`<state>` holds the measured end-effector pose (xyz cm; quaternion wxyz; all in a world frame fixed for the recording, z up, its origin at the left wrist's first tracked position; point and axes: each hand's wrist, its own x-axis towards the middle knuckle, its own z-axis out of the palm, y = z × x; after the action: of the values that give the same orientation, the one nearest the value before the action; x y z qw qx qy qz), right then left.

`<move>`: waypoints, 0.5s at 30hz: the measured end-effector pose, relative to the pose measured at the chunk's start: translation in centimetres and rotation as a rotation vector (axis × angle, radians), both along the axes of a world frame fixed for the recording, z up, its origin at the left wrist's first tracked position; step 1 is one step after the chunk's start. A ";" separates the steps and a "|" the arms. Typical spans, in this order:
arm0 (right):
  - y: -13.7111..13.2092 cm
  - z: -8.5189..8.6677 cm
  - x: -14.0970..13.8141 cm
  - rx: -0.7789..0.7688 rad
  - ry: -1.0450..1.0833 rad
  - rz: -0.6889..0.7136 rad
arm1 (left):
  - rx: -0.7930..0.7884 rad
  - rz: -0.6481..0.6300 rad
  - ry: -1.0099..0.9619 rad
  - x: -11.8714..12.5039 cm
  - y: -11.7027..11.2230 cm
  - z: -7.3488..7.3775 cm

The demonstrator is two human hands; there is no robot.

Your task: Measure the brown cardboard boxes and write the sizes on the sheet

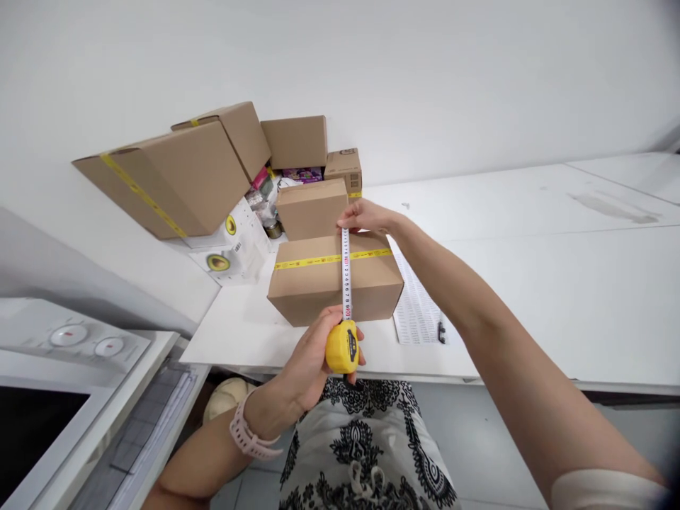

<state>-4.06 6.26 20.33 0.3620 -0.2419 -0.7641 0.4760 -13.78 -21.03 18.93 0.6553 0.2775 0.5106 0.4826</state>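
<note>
A closed cardboard box (308, 290) with yellow printed packing tape across its top lies on the white table (504, 297). My left hand (313, 354) is wrapped round the yellow case of a tape measure (341, 347), just in front of the box's near side. From the case the white blade (346, 273) runs out over the top of the box, across the yellow tape, to its far edge. There my right hand (364, 214) pinches the blade's end between thumb and fingers. The hook at the tip is hidden by those fingers.
Behind stand another cardboard box (313, 209) and a smaller one (344, 166). At the left, large cartons (180, 177) rest on white avocado-print boxes (234, 248). A printed sheet (419, 304) with a small black object (441, 331) lies right. A microwave (69, 354) is at lower left.
</note>
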 end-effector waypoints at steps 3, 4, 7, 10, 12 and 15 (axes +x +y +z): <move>-0.2 2.2 2.2 -0.044 -0.014 0.051 | 0.039 -0.102 -0.007 -0.4 -1.0 -0.5; -1.2 2.9 3.6 -0.022 0.038 0.020 | 0.050 -0.150 -0.002 -0.5 -1.3 -0.7; -6.7 3.6 9.2 0.065 0.185 -0.143 | 0.086 -0.311 0.037 -0.8 -2.1 -2.1; -13.2 2.0 14.8 0.108 0.266 -0.339 | 0.136 -0.490 0.123 -0.9 -2.5 -3.9; -16.7 -0.3 17.9 0.083 0.266 -0.462 | 0.151 -0.606 0.192 -0.6 -2.4 -5.3; -20.3 -4.2 20.8 -0.030 0.241 -0.514 | 0.161 -0.718 0.251 0.6 -2.0 -7.2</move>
<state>16.72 -14.03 16.18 0.5553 -0.3747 -0.6221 0.4054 -13.20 -23.04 11.76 0.6911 0.5458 0.4177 0.2235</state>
